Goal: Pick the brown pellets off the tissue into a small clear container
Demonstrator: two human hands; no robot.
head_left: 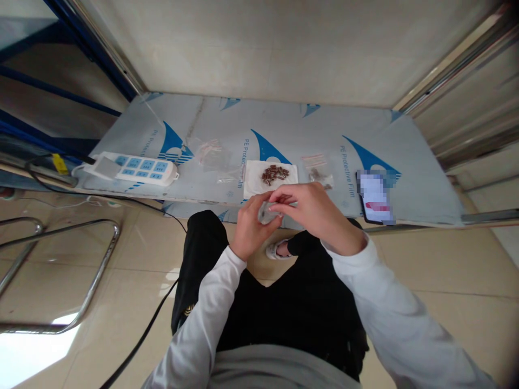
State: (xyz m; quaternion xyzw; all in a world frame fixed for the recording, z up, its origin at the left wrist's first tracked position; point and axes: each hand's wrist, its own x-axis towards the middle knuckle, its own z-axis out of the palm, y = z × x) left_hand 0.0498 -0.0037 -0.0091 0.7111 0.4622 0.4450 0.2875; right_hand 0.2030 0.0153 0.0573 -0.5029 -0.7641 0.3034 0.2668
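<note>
Just off the table's front edge, my left hand (252,224) is closed around a small clear plastic bag (266,213). My right hand (302,208) pinches at the bag's upper part, thumb and forefinger together; whether anything else is between those fingertips I cannot tell. Right beyond the hands lies a white square sheet or tray (252,181) bearing a pile of small brown cylindrical pieces (275,174). To its right is a clear zip bag (320,172) with small contents. Left of it are several flat clear bags (213,156).
The table (203,121) is covered in blue-printed protective film. A white power strip (141,168) lies at its left, a phone (373,197) at its right. A black cable (141,329) runs along the floor side, near a metal chair frame (107,259).
</note>
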